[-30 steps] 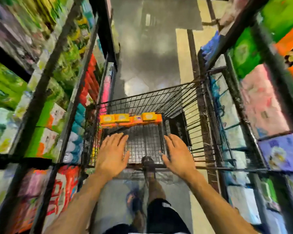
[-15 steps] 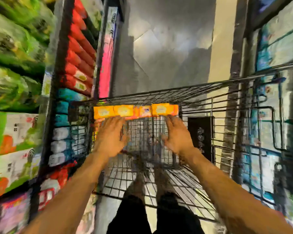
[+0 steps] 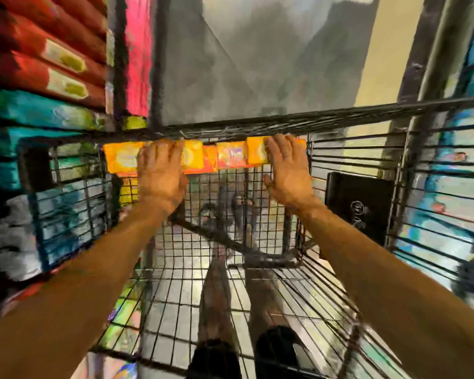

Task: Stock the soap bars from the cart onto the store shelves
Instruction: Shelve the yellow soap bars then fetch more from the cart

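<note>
Both hands lay spread on the row of orange soap bars (image 3: 230, 157) along the far wall of the wire cart (image 3: 367, 122): left hand (image 3: 160, 170) over its left part, right hand (image 3: 285, 166) over its right end, fingers straight.

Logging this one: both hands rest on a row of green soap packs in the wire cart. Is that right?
Not quite: the head view shows the soap packs are orange and yellow, not green. The rest stands: the left hand and the right hand both rest on that row in the wire cart.
</note>
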Tool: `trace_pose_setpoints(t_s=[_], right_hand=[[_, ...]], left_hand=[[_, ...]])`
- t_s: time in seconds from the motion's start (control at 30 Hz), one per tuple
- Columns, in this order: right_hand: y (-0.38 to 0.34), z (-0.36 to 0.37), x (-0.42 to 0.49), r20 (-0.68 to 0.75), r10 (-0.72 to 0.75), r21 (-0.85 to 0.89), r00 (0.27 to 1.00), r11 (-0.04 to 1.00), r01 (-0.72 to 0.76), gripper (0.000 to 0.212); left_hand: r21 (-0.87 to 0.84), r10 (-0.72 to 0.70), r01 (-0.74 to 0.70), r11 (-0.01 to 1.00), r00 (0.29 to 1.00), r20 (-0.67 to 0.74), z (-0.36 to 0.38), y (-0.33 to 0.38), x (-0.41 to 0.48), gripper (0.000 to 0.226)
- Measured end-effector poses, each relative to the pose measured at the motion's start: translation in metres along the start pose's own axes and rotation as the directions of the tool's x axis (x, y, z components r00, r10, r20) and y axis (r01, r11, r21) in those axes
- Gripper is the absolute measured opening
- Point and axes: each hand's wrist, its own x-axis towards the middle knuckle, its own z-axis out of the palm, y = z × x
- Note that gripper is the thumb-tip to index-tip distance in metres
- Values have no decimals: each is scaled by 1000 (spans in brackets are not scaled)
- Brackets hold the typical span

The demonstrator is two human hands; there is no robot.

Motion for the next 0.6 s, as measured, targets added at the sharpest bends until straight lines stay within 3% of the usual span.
trace_pose_setpoints(t_s=[0.13,0.27,0.37,0.47,0.6], right_hand=[[3,11,11,-103,-5,-78,995,997,-3,76],[7,4,10,-44,35,-60,998,998,-38,76],[12,-6,-8,-5,47,112,999,993,-46,73],[13,-23,-36,82,87,371,993,922,-111,66],[0,-63,-80,100,100,666,990,733,-141,63]], left_hand=[[4,-49,49,999,997,-63,10,5,5,76],[-89,16,-23,996,997,-77,8,5,-2,81],[-227,57,-70,971,996,-63,-2,10,-20,86],[-368,27,-22,930,1000,9,-24,24,-50,83],[-669,-141,115,734,990,15,-55,37,-101,74]])
